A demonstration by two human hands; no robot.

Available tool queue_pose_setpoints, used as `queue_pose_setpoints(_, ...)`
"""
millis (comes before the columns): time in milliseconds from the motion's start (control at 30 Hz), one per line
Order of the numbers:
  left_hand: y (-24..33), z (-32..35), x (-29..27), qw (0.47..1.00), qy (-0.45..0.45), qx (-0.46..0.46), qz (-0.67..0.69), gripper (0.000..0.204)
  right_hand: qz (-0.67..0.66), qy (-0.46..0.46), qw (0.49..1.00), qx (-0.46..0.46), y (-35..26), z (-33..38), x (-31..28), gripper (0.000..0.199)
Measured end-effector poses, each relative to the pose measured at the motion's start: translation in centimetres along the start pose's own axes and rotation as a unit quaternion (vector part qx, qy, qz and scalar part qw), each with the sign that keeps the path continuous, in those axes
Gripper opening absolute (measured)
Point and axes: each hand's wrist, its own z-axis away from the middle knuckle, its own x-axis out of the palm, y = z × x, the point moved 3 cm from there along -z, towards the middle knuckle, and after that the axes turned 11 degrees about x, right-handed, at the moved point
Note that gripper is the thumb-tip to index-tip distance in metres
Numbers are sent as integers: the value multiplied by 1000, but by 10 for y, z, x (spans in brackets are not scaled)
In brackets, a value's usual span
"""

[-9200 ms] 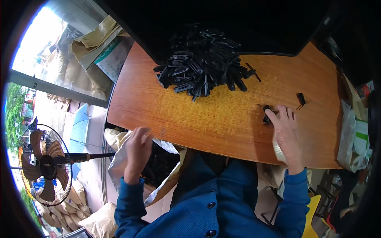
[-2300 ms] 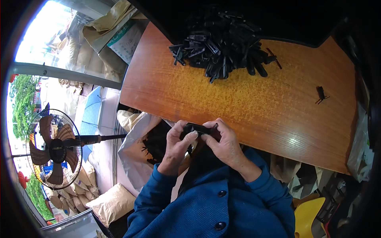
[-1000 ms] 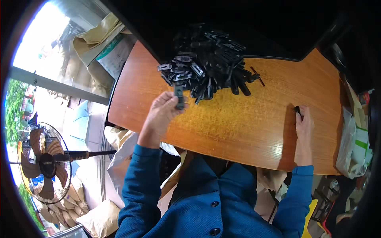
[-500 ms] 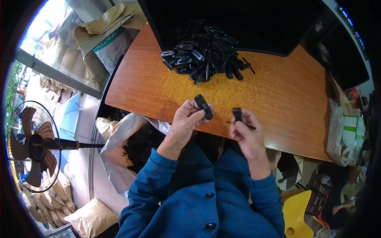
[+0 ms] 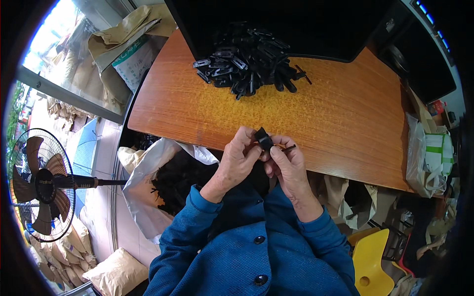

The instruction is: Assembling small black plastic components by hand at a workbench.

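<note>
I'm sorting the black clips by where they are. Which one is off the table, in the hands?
The black clip pinched between both hands at the table's near edge; the rest lie heaped in the pile at the far side.

Orange-brown wooden table (image 5: 345, 118), grain visible, curved near edge. Large black panel (image 5: 276, 24) along far side. Standing fan (image 5: 42, 185) with brown blades at left on pale tiled floor (image 5: 101, 163). Tan sacks (image 5: 116, 42) stacked beyond table's left end, more at lower left. Yellow plastic chair (image 5: 368, 259) lower right. Bright daylight from left.
</note>
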Motion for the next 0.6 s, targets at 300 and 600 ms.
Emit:
queue_pose_setpoints(300,-5,8,-1,998,57,18,-16,22,-18,-8,998,56,12,-13,1,19)
queue_pose_setpoints(600,-12,23,-26,989,146,-7,-2,28,163,33,986,25,34,-30,17,25)
